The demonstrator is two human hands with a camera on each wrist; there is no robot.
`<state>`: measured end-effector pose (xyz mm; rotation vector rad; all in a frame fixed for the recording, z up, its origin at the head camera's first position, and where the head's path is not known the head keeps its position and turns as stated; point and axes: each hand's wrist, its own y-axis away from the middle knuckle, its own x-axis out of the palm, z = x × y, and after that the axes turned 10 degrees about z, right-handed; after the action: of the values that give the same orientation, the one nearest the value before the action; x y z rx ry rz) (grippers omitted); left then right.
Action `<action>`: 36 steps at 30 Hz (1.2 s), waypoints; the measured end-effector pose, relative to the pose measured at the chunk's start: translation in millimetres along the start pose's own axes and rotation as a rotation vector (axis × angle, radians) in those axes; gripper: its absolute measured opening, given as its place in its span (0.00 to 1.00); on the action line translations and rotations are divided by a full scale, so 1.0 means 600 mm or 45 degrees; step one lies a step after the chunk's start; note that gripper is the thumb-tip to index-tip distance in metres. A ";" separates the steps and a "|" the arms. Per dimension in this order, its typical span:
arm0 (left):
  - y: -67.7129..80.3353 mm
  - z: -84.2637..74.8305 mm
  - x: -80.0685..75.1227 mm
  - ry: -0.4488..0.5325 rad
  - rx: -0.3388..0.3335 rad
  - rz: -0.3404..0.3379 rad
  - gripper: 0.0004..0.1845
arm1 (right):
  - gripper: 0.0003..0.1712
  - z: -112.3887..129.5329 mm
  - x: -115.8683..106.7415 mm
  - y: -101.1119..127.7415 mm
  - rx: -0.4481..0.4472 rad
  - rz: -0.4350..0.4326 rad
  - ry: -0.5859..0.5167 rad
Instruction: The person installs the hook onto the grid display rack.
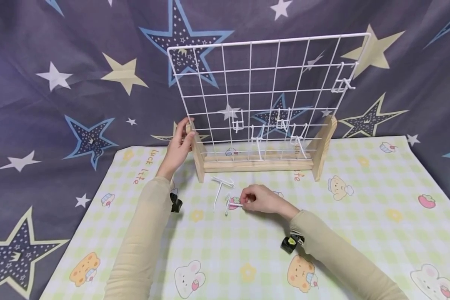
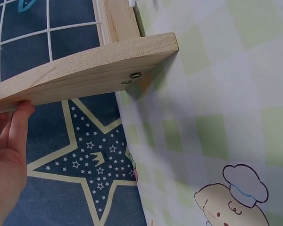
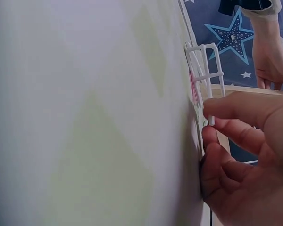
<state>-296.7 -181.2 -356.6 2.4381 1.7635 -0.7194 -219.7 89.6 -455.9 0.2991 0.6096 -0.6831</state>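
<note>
Fingertips (image 3: pixel 220 107) (right hand (image 1: pixel 262 198), curled) pinch white hook (image 3: pixel 208 76).

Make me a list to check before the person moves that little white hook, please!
1. Left hand holding the left wooden upright: ok.
2. Right hand pinching the held hook: ok.
3. Wire grid standing up in its wooden base: ok.
4. Held hook lifted clear of the cloth: cannot tell.
5. Loose hook hung on the grid: not ok, it lies on the cloth.
</note>
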 end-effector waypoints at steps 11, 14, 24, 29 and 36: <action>0.001 0.000 -0.001 -0.011 0.006 0.003 0.24 | 0.05 0.006 -0.004 0.014 -0.015 -0.091 -0.164; 0.001 0.001 -0.002 -0.020 0.006 0.000 0.24 | 0.06 0.009 -0.006 0.015 -0.044 -0.125 -0.178; 0.001 0.001 -0.002 -0.039 0.009 0.006 0.25 | 0.06 0.034 -0.010 0.016 -0.090 -0.206 -0.145; 0.000 0.001 -0.002 -0.006 -0.002 0.008 0.25 | 0.05 0.045 -0.013 0.016 -0.073 -0.281 -0.152; 0.000 0.000 -0.003 -0.005 -0.010 0.001 0.24 | 0.04 0.058 -0.020 0.016 -0.081 -0.401 -0.142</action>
<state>-297.1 -182.8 -356.2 2.4306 1.7607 -0.7154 -205.9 86.9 -420.9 0.1046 0.5758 -0.9742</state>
